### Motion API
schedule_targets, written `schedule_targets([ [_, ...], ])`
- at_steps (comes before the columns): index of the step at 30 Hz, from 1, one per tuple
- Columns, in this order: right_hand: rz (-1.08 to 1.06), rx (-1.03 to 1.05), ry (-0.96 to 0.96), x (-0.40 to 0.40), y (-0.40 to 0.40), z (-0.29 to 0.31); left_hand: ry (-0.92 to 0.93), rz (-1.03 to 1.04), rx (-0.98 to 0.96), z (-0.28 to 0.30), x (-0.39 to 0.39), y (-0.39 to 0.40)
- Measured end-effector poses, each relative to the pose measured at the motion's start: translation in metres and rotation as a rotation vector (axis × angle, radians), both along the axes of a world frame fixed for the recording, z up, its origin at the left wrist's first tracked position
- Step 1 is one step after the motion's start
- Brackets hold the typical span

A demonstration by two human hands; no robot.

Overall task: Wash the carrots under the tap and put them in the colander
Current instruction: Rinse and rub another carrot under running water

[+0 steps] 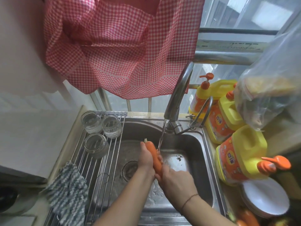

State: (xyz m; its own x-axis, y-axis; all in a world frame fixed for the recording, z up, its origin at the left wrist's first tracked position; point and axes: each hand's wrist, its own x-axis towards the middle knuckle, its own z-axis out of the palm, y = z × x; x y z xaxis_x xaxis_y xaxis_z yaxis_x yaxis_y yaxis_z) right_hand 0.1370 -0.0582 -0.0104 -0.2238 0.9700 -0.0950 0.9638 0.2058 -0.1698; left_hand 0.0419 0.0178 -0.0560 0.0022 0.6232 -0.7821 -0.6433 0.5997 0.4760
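I see the carrot (154, 158) held over the sink (192, 144), long axis running away from me, stem end far. My left hand (146, 159) grips its upper half, my right hand (175, 178) wraps the near tip. The tap (177, 95) stream strikes mid-carrot (no colander in view), so I judge rinsing the step in hand.

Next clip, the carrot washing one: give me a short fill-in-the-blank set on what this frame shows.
1. Both hands, left hand and right hand, hold one ____ over the sink.
2. Water from the tap is ____.
3. On the wire rack left of the basin stand ____ glass cups.
4. The detergent bottles right of the sink are mainly ____.

Missing words: carrot; running; three; yellow
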Motion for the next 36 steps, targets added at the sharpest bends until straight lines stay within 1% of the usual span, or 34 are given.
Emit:
schedule_targets([
  [2,-0.015,0.009,-0.02,0.005,-0.007,0.002,-0.075,-0.037,-0.019,0.004,-0.002,0.005],
  [3,-0.021,-0.061,-0.018,0.009,-0.011,0.008,-0.108,-0.044,-0.038,0.004,-0.002,0.005],
  [4,-0.054,-0.108,0.026,0.012,-0.013,0.014,-0.148,-0.044,-0.052,0.005,-0.002,0.005],
  [5,-0.102,-0.1,0.1,0.014,-0.013,0.012,-0.189,-0.026,-0.053,0.003,-0.002,0.005],
  [6,-0.184,-0.137,0.285,0.017,-0.012,0.013,-0.24,0.009,-0.04,0.003,-0.002,0.005],
  [8,-0.419,-0.433,0.744,0.022,-0.015,0.013,-0.376,0.131,0.013,0.004,-0.001,0.004],
  [10,-0.764,-0.723,1.231,0.021,-0.02,0.017,-0.436,0.215,0.09,0.005,0.0,0.006],
  [11,-0.875,-0.812,1.377,0.02,-0.022,0.018,-0.425,0.22,0.113,0.004,0.001,0.006],
  [12,-0.901,-0.855,1.431,0.02,-0.024,0.018,-0.416,0.21,0.131,0.005,0.001,0.007],
  [13,-0.867,-0.842,1.395,0.021,-0.024,0.017,-0.4,0.188,0.126,0.004,0.002,0.007],
  [14,-0.783,-0.761,1.268,0.022,-0.022,0.015,-0.386,0.158,0.098,0.003,0.002,0.008],
  [17,-0.433,-0.397,0.634,0.026,-0.014,0.012,-0.39,0.111,-0.039,0.005,0.009,0.004],
  [19,-0.287,-0.336,0.298,0.023,-0.009,0.014,-0.333,0.052,-0.081,0.011,0.016,-0.001],
  [20,-0.225,-0.333,0.19,0.02,-0.008,0.017,-0.296,0.013,-0.086,0.015,0.018,-0.003],
  [21,-0.17,-0.349,0.151,0.019,-0.008,0.017,-0.267,-0.012,-0.081,0.015,0.017,-0.004],
  [23,-0.121,-0.362,0.162,0.025,-0.003,0.019,-0.262,-0.009,-0.05,0.017,0.011,-0.003],
  [24,-0.153,-0.348,0.206,0.033,0.004,0.016,-0.284,0.02,-0.042,0.017,0.006,-0.002],
  [27,-0.4,-0.211,0.479,0.064,0.038,-0.003,-0.363,0.128,-0.016,0.016,-0.003,-0.002],
  [29,-0.465,-0.19,0.562,0.078,0.063,-0.005,-0.41,0.142,0.032,0.021,-0.002,-0.004],
  [32,-0.483,-0.198,0.555,0.08,0.085,-0.004,-0.455,0.181,0.061,0.031,-0.001,-0.006],
  [34,-0.503,-0.202,0.534,0.077,0.089,-0.004,-0.459,0.203,0.061,0.033,-0.001,-0.006],
  [36,-0.525,-0.19,0.555,0.072,0.091,-0.002,-0.457,0.212,0.059,0.035,-0.001,-0.006],
])
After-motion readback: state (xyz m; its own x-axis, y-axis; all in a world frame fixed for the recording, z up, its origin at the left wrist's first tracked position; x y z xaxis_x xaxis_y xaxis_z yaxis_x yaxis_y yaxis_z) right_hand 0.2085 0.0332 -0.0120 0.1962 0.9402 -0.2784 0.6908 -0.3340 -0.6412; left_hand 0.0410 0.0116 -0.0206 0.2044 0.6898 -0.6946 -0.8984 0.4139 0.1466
